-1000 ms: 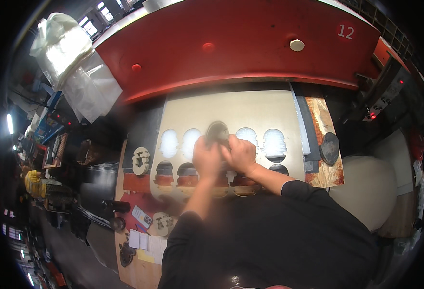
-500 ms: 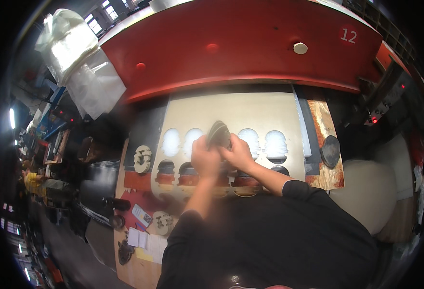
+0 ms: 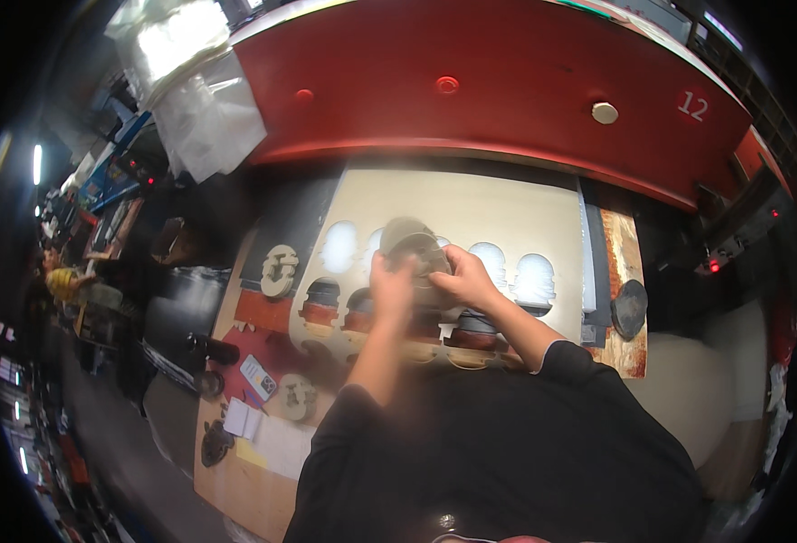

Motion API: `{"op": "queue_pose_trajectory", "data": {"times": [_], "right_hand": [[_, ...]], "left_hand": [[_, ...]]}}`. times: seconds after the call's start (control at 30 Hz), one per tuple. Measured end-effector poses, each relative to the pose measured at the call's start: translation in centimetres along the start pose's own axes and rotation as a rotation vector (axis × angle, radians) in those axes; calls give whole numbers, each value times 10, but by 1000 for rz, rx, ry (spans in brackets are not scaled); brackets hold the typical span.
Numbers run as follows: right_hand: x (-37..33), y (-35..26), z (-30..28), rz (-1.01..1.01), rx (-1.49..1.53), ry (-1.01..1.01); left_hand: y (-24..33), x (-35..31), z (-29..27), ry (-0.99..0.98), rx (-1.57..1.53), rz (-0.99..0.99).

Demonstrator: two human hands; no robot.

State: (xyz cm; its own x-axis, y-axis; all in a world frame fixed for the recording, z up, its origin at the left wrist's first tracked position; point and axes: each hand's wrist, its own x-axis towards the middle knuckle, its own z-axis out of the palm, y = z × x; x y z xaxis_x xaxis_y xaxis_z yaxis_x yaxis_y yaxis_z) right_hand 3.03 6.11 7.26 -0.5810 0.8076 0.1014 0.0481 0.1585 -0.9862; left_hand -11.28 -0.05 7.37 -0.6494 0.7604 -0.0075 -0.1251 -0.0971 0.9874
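Note:
Between my two hands is a small stack of grey-beige cut-out pieces with rounded tops, tilted above the sheet. My left hand grips its left side, though the fingers are smeared by motion. On the right edge, my right hand is closed with the thumb on the face of the stack. Under both hands lies a large beige sheet with rows of rounded holes cut through it. White shows through the far holes, dark and reddish-brown through the nearer ones. My hands hide part of the middle holes.
A wide red machine beam spans the far side. Left of the sheet lies a cutting die; a second similar shape sits nearer, beside a phone and notepad. A dark oval block rests at right. Plastic bags hang upper left.
The stack has turned from nearly edge-on to show its broad face. Both hands still hold it. The whole view has shifted, with the bench and beam now sitting differently in the picture.

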Motion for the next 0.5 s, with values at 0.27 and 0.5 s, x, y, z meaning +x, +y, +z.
{"op": "queue_pose_trajectory", "data": {"times": [0.27,0.5], "right_hand": [[8,-9,5,85,32,-17],[3,-12,-1,86,77,-164]], "left_hand": [[4,-13,-9,-141,-28,21],[0,-15,-16,-181,-26,115]]}}
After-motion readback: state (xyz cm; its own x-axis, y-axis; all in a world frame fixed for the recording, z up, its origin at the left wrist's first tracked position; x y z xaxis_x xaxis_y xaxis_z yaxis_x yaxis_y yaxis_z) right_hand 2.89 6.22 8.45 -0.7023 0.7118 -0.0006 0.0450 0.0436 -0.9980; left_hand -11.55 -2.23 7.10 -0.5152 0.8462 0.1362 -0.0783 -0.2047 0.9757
